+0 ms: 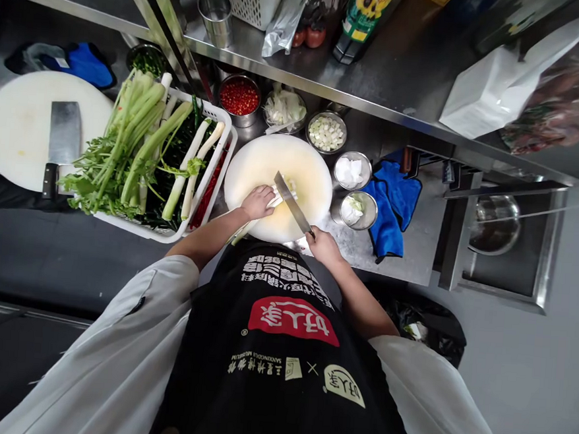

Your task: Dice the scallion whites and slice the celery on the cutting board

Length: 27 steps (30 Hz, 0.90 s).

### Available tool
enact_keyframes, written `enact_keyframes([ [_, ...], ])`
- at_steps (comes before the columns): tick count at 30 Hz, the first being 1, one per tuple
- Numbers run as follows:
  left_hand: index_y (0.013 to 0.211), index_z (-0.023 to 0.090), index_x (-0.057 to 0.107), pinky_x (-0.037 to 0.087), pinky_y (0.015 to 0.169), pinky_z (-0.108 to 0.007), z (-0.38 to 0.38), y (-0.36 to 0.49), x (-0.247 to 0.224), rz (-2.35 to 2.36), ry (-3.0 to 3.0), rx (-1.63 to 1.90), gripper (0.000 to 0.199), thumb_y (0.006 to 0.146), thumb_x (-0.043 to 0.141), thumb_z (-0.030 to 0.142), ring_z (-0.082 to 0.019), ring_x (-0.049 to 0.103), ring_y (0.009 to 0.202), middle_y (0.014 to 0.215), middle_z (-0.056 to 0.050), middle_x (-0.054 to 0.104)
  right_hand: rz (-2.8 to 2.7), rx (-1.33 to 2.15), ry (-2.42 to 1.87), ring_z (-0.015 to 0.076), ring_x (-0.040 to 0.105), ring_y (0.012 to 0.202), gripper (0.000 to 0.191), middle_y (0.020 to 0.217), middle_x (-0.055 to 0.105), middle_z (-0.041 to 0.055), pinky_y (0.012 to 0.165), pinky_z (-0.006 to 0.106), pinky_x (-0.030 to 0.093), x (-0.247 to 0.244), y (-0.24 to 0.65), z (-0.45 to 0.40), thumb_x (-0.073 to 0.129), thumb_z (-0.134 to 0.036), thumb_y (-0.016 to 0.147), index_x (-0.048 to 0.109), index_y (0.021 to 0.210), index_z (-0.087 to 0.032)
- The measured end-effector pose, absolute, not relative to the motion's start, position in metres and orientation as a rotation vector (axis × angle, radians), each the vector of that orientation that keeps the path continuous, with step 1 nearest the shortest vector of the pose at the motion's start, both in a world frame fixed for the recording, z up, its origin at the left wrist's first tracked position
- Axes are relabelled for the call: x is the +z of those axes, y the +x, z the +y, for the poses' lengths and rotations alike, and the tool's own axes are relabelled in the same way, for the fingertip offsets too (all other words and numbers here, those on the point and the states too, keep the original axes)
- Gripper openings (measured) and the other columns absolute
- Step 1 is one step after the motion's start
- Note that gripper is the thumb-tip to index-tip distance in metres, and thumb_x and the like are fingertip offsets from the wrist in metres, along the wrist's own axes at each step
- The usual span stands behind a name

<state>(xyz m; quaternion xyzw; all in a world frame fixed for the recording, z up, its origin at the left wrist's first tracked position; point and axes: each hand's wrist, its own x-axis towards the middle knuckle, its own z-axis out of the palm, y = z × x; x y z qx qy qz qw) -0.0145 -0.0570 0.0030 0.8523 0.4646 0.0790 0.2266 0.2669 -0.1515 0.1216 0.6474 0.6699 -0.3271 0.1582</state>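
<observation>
On the round white cutting board (308, 159), my left hand (259, 202) presses down on a leek (241, 232) with closed fingers. The leek's green end runs back under my wrist and over the board's near edge. My right hand (324, 246) is wrapped round the handle of a kitchen knife (293, 205). Its blade slants across the board, with the tip just right of my left fingertips. Small pale cut pieces (292, 185) lie beside the blade, partly hidden by it.
Left of the board stands a white basket (172, 236) of celery, leeks and peppers. A second board (15, 128) bears a cleaver (65, 132). Metal bowls of chopped red peppers (239, 97) and chopped white pieces (326, 132) line the back, below a steel shelf (401, 106). Blue cloths (394, 198) lie right.
</observation>
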Motion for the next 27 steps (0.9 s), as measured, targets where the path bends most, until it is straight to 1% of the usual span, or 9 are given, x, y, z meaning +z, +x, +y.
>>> enact_keyframes([
  [5,0.130,0.014,0.072,0.044,0.121,-0.056,-0.053,-0.012,0.003,1.267,2.346,0.228,0.045,0.087,0.068,0.029,-0.038,0.053,0.136,0.139,-0.019,0.064,1.936,-0.936,1.801,0.0294,0.075,0.104,0.035,0.114,0.080,0.0141,0.082,0.031,0.048,0.133,0.256,-0.146,0.046,-0.036,0.111,0.067,0.133,-0.020],
  [9,0.132,0.014,0.071,0.043,0.122,-0.054,-0.054,-0.013,0.002,1.237,2.352,0.232,0.047,0.087,0.068,0.029,-0.037,0.055,0.136,0.139,-0.019,0.065,1.882,-0.971,1.797,0.0283,0.076,0.102,0.035,0.114,0.080,0.0158,0.080,0.031,0.049,0.126,0.238,-0.134,0.044,-0.036,0.112,0.068,0.129,-0.018],
  [15,0.131,0.016,0.073,0.045,0.123,-0.053,-0.051,-0.013,0.002,1.241,2.330,0.249,0.046,0.086,0.070,0.028,-0.036,0.056,0.138,0.142,-0.018,0.065,1.888,-0.968,1.841,0.0279,0.075,0.111,0.037,0.121,0.079,0.0167,0.086,0.030,0.050,0.104,0.209,-0.115,0.042,-0.036,0.113,0.064,0.135,-0.016],
  [20,0.129,0.015,0.074,0.045,0.123,-0.051,-0.061,-0.019,0.003,1.299,2.287,0.274,0.042,0.091,0.069,0.032,-0.035,0.055,0.139,0.143,-0.018,0.065,1.841,-0.987,1.811,0.0273,0.075,0.107,0.036,0.118,0.079,0.0159,0.084,0.029,0.048,0.103,0.242,-0.150,0.042,-0.036,0.114,0.064,0.135,-0.016],
  [24,0.129,0.018,0.075,0.042,0.123,-0.057,-0.071,-0.025,0.001,1.328,2.302,0.268,0.042,0.090,0.072,0.035,-0.038,0.052,0.142,0.143,-0.017,0.064,1.850,-1.002,1.809,0.0261,0.075,0.106,0.035,0.116,0.080,0.0132,0.083,0.028,0.047,0.107,0.267,-0.165,0.043,-0.035,0.113,0.067,0.132,-0.018],
  [27,0.129,0.019,0.074,0.045,0.121,-0.057,-0.069,-0.025,-0.001,1.328,2.306,0.247,0.042,0.090,0.070,0.031,-0.038,0.053,0.140,0.140,-0.017,0.065,1.908,-0.944,1.826,0.0272,0.075,0.105,0.034,0.114,0.080,0.0121,0.084,0.029,0.047,0.115,0.267,-0.159,0.044,-0.036,0.112,0.068,0.133,-0.021],
])
